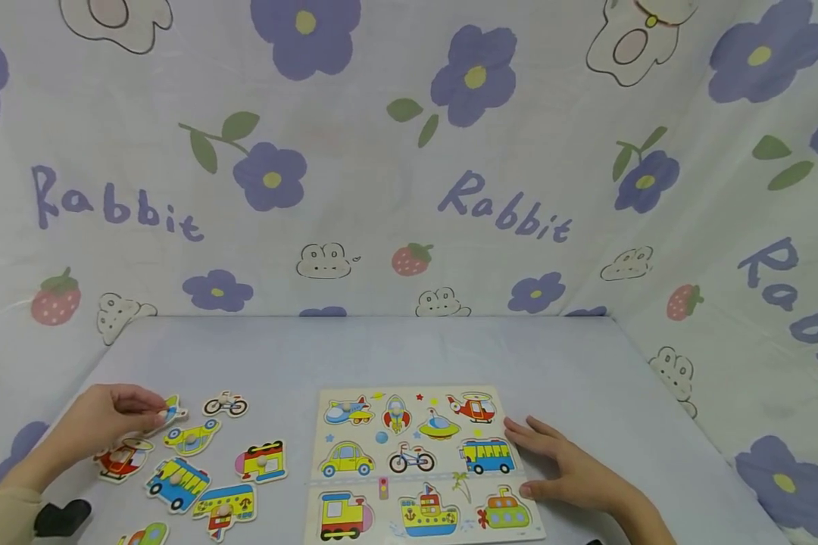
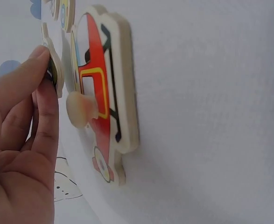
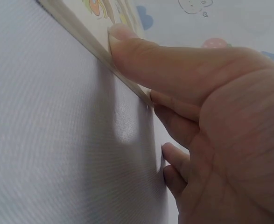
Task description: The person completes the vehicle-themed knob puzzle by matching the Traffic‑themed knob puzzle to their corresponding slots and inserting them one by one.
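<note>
My left hand pinches a small wooden puzzle piece between thumb and fingers, over the left of the table. The hand hides most of that piece; some yellow-green and blue shows. Just below the hand lies a red helicopter piece, large and knobbed in the left wrist view. My right hand rests at the right edge of the puzzle board, fingers spread loosely. In the right wrist view the thumb lies on the board's rim. An airplane and a rocket, both knobbed, sit in the board.
Around the left hand lie loose pieces: a bicycle, an upside-down yellow car, a bus, a train, an upside-down ship and a partly cut-off piece. A patterned curtain stands behind the table.
</note>
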Demonstrator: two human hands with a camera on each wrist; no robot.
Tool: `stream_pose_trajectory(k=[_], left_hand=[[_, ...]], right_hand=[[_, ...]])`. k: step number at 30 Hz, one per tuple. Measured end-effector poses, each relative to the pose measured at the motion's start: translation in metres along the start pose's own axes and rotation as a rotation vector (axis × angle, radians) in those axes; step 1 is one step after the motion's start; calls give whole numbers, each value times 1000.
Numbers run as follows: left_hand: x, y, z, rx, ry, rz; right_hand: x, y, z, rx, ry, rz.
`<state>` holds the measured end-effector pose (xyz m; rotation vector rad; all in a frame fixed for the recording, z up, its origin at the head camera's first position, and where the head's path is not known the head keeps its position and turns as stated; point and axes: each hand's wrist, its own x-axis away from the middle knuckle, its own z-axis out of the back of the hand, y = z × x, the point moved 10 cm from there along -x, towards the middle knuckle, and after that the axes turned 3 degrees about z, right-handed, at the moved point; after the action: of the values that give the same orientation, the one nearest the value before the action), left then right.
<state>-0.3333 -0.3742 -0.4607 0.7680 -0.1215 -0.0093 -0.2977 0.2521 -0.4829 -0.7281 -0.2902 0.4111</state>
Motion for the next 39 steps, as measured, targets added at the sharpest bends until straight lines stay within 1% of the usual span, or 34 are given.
stream_pose_trajectory(k=[4, 6, 11, 16, 20, 25, 32, 35, 39], left_hand=[[-1, 0, 3, 5, 14, 7], [-1, 3, 4, 4, 24, 0], [-1, 21, 7, -1, 57, -29], [-2, 39, 3, 48, 74, -75], [-1, 57, -7, 100, 70, -122], [1, 81, -23, 182, 50, -151], [0, 116, -52, 275, 25, -180], [-1, 133, -64, 284, 33, -207], [-4, 155, -81, 266, 55, -235]], right_hand=[[1, -2, 0, -7, -1, 9], [1, -3, 0, -7, 1, 10], [1, -2, 1, -6, 3, 9], [1, 0, 1, 3, 7, 2], [1, 0, 1, -3, 7, -3], [1, 2, 0, -7, 4, -4], [0, 2, 0, -6, 4, -1], [0, 2, 0, -8, 2, -3], [0, 2, 0, -15, 1, -10]])
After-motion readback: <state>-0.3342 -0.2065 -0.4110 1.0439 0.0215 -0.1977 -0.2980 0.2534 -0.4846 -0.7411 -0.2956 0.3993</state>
